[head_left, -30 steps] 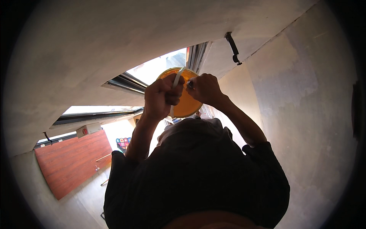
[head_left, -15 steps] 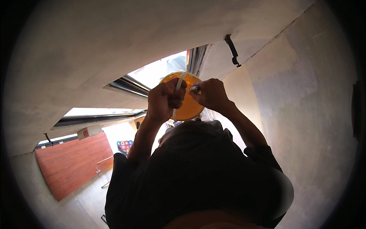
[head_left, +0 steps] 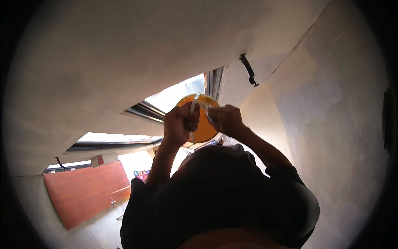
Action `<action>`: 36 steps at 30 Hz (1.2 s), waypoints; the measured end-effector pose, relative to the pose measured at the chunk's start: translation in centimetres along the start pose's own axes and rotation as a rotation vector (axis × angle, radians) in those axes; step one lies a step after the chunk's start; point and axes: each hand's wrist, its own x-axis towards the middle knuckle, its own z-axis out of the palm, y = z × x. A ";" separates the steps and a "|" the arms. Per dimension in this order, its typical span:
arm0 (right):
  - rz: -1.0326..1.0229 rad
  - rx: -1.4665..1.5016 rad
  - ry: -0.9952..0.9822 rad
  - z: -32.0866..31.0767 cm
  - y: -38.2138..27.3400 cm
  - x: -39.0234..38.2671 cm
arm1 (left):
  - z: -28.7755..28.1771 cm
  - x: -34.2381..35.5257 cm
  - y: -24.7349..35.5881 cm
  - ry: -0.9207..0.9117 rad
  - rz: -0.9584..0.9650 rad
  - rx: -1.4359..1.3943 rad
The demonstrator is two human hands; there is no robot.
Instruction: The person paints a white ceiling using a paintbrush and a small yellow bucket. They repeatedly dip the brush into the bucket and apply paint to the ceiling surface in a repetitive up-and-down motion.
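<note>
A yellow-orange bucket (head_left: 205, 131) is in front of my chest, seen into from above. Across its opening runs a pale flat strap (head_left: 196, 101), which looks like the bucket's handle. My left hand (head_left: 177, 125) is closed in a fist around this strap at the bucket's left side. Over the right part of the opening, my right hand (head_left: 228, 120) is closed on a small greyish object (head_left: 210, 114). Its kind is too blurred to tell, and the fingers cover most of it. The bucket's contents cannot be made out.
Bright window openings (head_left: 176, 93) with dark frames lie beyond and to the left. A black bracket (head_left: 248, 70) juts from the pale surface above. A reddish wood-grain panel (head_left: 87, 191) is at the lower left, and a plastered wall (head_left: 331, 137) rises on the right.
The view has shifted, so bucket, hands and surroundings all sit lower in the picture. My right hand has turned slightly over the bucket. Both hands keep their hold.
</note>
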 end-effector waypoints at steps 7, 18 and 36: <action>0.225 0.213 -0.150 3.8 0.9 0.0 | -0.5 1.2 -0.1 0.057 0.031 -0.094; 0.151 0.265 0.058 1.4 1.0 0.9 | -0.1 1.0 0.3 -0.037 -0.019 -0.312; 0.118 0.668 -0.150 1.7 -0.5 1.6 | 1.1 0.8 -1.3 0.113 0.143 -0.309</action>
